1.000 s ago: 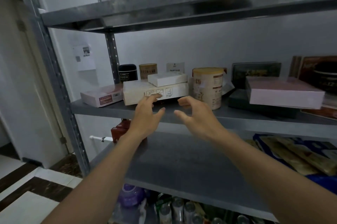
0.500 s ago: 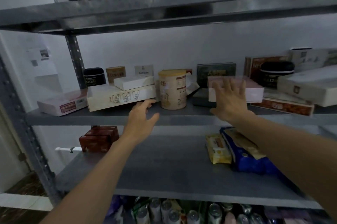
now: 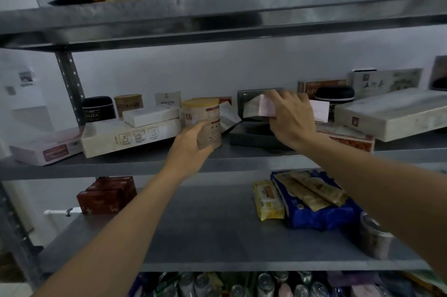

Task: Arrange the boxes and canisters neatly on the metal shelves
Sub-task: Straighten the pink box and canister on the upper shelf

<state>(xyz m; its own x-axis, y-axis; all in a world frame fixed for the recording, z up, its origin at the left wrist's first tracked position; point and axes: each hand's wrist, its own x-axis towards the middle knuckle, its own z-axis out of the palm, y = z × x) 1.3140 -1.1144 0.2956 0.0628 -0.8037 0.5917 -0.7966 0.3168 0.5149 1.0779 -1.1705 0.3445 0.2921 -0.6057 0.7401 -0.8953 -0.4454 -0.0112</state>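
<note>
Your right hand pinches the pink box, fingers on top and thumb beneath, tilted above the dark box on the middle shelf. Your left hand curls against the canister; whether it grips, I cannot tell. Most boxes lie askew, so much remains to do.
</note>
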